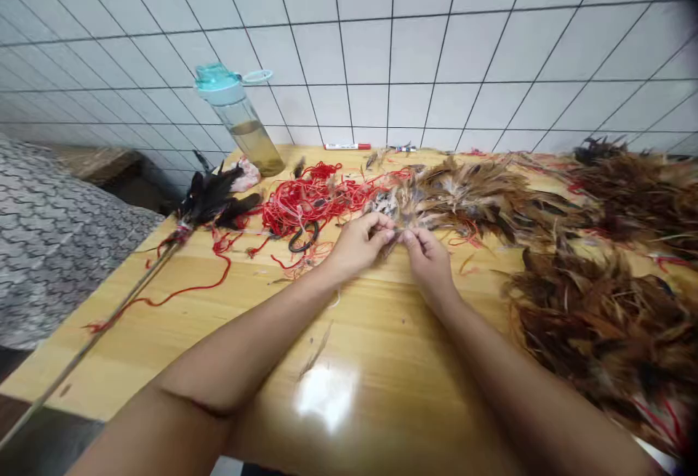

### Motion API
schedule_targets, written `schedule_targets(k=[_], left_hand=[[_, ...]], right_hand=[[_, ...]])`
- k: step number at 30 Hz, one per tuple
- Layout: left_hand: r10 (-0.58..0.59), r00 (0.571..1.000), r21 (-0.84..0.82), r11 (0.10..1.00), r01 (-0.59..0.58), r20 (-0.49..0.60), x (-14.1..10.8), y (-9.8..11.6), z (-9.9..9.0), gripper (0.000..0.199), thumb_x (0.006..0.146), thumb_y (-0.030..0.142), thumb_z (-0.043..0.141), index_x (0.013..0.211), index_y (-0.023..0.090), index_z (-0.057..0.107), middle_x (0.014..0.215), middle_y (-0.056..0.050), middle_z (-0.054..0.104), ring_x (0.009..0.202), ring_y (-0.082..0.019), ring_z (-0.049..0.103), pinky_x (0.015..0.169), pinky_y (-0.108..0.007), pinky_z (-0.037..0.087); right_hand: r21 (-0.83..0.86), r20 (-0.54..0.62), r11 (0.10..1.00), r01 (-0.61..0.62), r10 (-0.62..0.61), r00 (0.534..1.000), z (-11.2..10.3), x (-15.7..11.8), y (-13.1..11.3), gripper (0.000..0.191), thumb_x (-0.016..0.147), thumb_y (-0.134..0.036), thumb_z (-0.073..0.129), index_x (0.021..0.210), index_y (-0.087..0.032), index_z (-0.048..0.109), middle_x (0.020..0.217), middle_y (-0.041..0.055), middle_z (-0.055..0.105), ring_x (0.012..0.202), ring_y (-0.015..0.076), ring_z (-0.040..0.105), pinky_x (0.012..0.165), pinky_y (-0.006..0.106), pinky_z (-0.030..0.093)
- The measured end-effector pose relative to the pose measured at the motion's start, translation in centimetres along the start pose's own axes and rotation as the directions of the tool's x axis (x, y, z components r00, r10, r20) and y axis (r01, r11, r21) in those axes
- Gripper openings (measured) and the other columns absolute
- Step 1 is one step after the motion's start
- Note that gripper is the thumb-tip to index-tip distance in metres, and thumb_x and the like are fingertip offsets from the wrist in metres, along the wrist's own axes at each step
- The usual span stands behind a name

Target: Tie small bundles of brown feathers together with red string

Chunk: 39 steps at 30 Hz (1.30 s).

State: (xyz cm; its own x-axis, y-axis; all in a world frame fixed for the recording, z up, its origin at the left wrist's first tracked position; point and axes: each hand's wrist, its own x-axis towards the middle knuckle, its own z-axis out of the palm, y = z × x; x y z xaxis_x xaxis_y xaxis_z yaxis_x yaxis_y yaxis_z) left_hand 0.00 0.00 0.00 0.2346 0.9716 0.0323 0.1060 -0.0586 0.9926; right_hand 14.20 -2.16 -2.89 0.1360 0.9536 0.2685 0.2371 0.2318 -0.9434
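Head view: left hand (357,243) and right hand (428,261) both closed in tight pinch on brown feather tuft (395,218), fingertips nearly meeting, tuft sitting mid-surface (349,331). Big brown feather piles (600,323) heaped on right, lots left there. Black feather bunch (210,200) bound onto long stick (109,323) off left, looks pretty much done. Red thread tangle (310,196) and black-handled scissors (303,238) just beside hands. Can't tell if thread's in pinch.

We're in a small feather-craft workshop: a tiled wall (382,47) behind a bench (382,331) heaped with feathers (605,316) and red thread (310,200).
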Motion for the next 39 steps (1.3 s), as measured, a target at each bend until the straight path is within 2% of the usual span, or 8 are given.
schedule_targets(k=[4,7,10,16,20,26,35,39], left_hand=[[-0.009,1.000,-0.169,0.986,0.007,-0.008,-0.1,0.7,0.2,0.021,0.074,0.031,0.068,0.075,0.015,0.054,0.065,0.003,0.056,0.060,-0.008,0.048,0.062,-0.022,0.036],[-0.026,0.999,-0.311,0.950,0.032,0.026,-0.2,1.2,0.3,0.027,0.070,0.033,0.072,0.074,0.015,0.054,0.064,0.002,0.057,0.058,-0.007,0.047,0.060,-0.021,0.036],[-0.046,0.998,-0.368,0.928,0.055,0.035,-0.3,1.3,0.4,0.029,0.067,0.033,0.075,0.074,0.014,0.055,0.062,0.003,0.057,0.055,-0.006,0.045,0.057,-0.020,0.034],[-0.061,0.997,-0.361,0.929,0.075,0.050,-0.1,0.9,0.4,0.029,0.067,0.032,0.076,0.075,0.014,0.055,0.066,0.000,0.063,0.061,-0.008,0.056,0.062,-0.021,0.041],[-0.066,0.995,-0.340,0.936,0.086,0.070,-0.1,0.7,0.4,0.029,0.067,0.032,0.076,0.075,0.013,0.055,0.068,0.000,0.064,0.063,-0.008,0.057,0.064,-0.021,0.043],[-0.057,0.997,-0.309,0.948,0.071,0.053,-0.1,0.5,0.3,0.032,0.067,0.034,0.077,0.074,0.015,0.053,0.066,0.003,0.058,0.062,-0.007,0.054,0.063,-0.021,0.042],[0.058,0.997,-0.138,0.989,-0.052,0.042,0.0,0.2,0.1,0.027,0.074,0.035,0.071,0.073,0.015,0.052,0.069,0.003,0.052,0.066,-0.008,0.047,0.064,-0.021,0.037],[0.034,0.997,-0.191,0.981,-0.022,0.065,-0.1,0.2,0.2,0.032,0.072,0.039,0.073,0.074,0.016,0.052,0.067,0.004,0.050,0.064,-0.007,0.045,0.062,-0.021,0.036]], right_hand=[[-0.004,0.005,1.000,0.004,-0.004,1.000,-0.1,-0.1,0.2,0.025,0.085,-0.039,0.049,0.074,-0.020,0.062,0.073,0.0016,0.064,0.073,0.0175,0.058,0.073,0.030,0.044],[-0.014,0.010,0.999,0.029,-0.029,1.000,-0.1,-0.1,0.4,0.024,0.086,-0.037,0.050,0.075,-0.021,0.066,0.079,0.0033,0.069,0.078,0.0190,0.061,0.078,0.033,0.046],[-0.034,0.004,0.998,0.060,-0.060,0.998,-0.1,-0.1,0.5,0.024,0.086,-0.035,0.051,0.076,-0.021,0.068,0.082,0.0043,0.071,0.081,0.0201,0.063,0.081,0.035,0.047],[-0.075,0.027,0.991,0.111,-0.109,0.994,-0.1,0.0,0.6,0.024,0.086,-0.032,0.052,0.073,-0.022,0.069,0.078,0.0050,0.072,0.080,0.0207,0.063,0.080,0.035,0.048],[-0.095,0.037,0.987,0.128,-0.125,0.991,-0.1,0.0,0.6,0.024,0.086,-0.031,0.051,0.073,-0.021,0.069,0.077,0.0052,0.071,0.077,0.0200,0.063,0.078,0.034,0.047],[-0.105,0.056,0.986,0.127,-0.121,0.991,-0.1,0.0,0.3,0.020,0.083,-0.031,0.055,0.072,-0.020,0.067,0.073,0.0044,0.069,0.073,0.0189,0.061,0.073,0.032,0.047],[-0.091,0.082,0.987,0.130,-0.122,0.989,-0.1,0.0,0.0,0.020,0.083,-0.032,0.054,0.070,-0.021,0.064,0.070,0.0024,0.067,0.069,0.0174,0.060,0.069,0.030,0.046],[-0.123,0.091,0.980,0.155,-0.145,0.985,-0.1,0.0,0.2,0.019,0.084,-0.031,0.053,0.071,-0.021,0.064,0.073,0.0033,0.068,0.070,0.0180,0.060,0.070,0.031,0.047]])
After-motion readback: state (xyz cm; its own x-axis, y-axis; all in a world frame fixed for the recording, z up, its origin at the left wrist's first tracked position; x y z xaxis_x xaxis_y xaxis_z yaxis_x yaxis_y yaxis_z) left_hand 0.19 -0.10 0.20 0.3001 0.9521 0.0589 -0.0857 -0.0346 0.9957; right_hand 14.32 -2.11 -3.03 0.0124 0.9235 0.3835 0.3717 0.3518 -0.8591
